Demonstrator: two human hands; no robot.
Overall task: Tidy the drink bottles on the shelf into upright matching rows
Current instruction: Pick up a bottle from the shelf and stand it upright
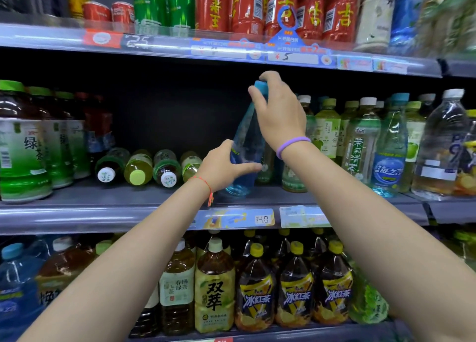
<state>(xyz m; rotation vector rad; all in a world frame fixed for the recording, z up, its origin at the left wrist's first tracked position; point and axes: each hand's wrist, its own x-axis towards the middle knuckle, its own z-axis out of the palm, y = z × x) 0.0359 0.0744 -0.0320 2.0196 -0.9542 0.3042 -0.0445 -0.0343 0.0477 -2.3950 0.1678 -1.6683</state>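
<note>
A clear blue bottle with a blue cap stands slightly tilted on the middle shelf, its base on the shelf board. My right hand grips its cap and neck from above. My left hand wraps its lower body. To the left, several tea bottles lie on their sides with caps facing me: a dark one, a yellow-green one, another dark one and a pale one. Upright green-tea and jasmine-tea bottles and a matching blue bottle stand to the right.
Large green-tea bottles stand upright at the left of the middle shelf. Cans and red bottles fill the shelf above, close over my right hand. Big tea bottles line the shelf below. Price tags run along the shelf edge.
</note>
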